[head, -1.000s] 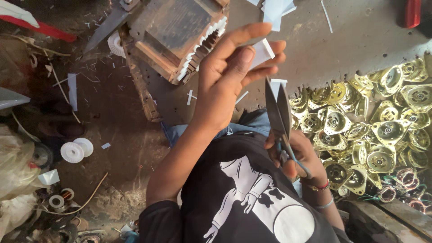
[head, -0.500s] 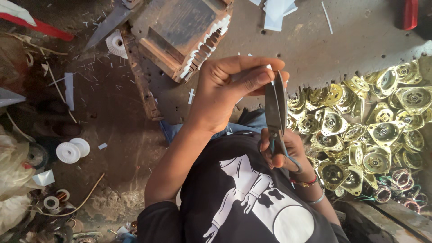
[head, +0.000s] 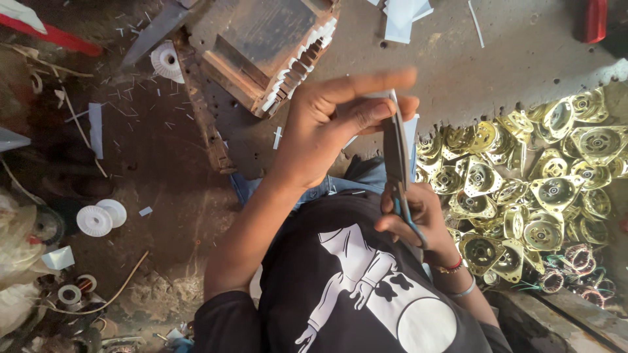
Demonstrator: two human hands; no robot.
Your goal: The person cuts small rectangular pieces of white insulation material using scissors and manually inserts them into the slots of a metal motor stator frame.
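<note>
While left hand (head: 327,131) pinches white paper strip (head: 409,140), right hand (head: 412,212) grips scissors (head: 396,157) just below, blades against strip

just past the tips of the left hand's (head: 327,131) fingers (head: 366,84) there is bare grey floor (head: 517,59), wide enough for a hand to slide through. up and to the side of those fingers sits a rusty metal block (head: 268,36) with white teeth, close by, and it blocks that way. white paper scraps (head: 402,13) lie farther out. on the far side of the right hand's (head: 415,219) fingers (head: 399,225), a big heap of shiny gold metal parts (head: 523,189) fills the floor, so no room there. the scissors (head: 396,163) stand between both hands. behind the left wrist the dirt floor (head: 150,163) is mostly open, with small white spools (head: 101,218).
</note>
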